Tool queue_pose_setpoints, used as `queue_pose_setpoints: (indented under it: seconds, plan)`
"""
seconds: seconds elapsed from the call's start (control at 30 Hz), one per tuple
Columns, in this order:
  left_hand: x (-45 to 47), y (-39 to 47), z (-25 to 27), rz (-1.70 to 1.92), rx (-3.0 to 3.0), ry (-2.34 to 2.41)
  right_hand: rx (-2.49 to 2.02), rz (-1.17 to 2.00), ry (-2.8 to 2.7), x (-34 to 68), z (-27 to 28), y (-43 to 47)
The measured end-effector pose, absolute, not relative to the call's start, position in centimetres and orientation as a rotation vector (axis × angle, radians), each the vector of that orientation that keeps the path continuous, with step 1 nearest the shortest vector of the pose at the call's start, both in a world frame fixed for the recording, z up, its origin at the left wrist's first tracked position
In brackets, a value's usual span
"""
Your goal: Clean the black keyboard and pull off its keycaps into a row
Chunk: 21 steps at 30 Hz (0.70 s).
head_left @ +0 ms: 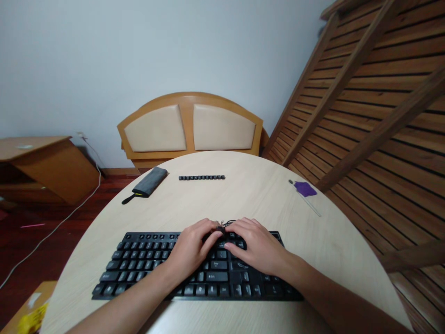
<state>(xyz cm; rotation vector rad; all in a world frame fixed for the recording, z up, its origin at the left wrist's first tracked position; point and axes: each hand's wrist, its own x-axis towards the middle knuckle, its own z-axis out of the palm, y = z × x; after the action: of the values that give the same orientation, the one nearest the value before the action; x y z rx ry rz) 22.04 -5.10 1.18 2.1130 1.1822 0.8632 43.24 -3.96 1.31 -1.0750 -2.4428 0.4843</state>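
Note:
A black keyboard point(217, 277) lies across the near part of the round table, and both hands are over its upper middle. My left hand point(191, 243) is closed, thumb and index finger pinching a small black keycap point(221, 228) at the keyboard's top edge. Against the same spot, my right hand point(259, 246) has its fingers curled in; what they grip is too small to make out. Thin wire-like bits show between the fingertips. Along the top row, several key positions point(149, 237) show bare mounts. Farther back, small black keycaps point(202, 177) stand in a straight line.
A grey pouch point(151, 182) with a black strap lies at the table's left. Toward the right edge are a purple cloth point(305, 189) and a thin white stick point(312, 205). Behind the table point(243, 199) stands a padded wooden headboard point(189, 99); slatted wood point(368, 120) leans at right.

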Motion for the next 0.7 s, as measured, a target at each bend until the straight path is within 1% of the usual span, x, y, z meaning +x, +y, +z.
queue_pose_setpoints:
  seconds: [0.4,0.7]
  plan:
    - [22.04,-4.89,1.2,0.867,2.004,1.303,-1.061,0.469,-2.464,43.34,1.3,-3.94]
    - [22.05,-4.49,1.06,0.89,1.911,1.293,-1.103,0.383,-2.457,42.66,1.28,-4.23]
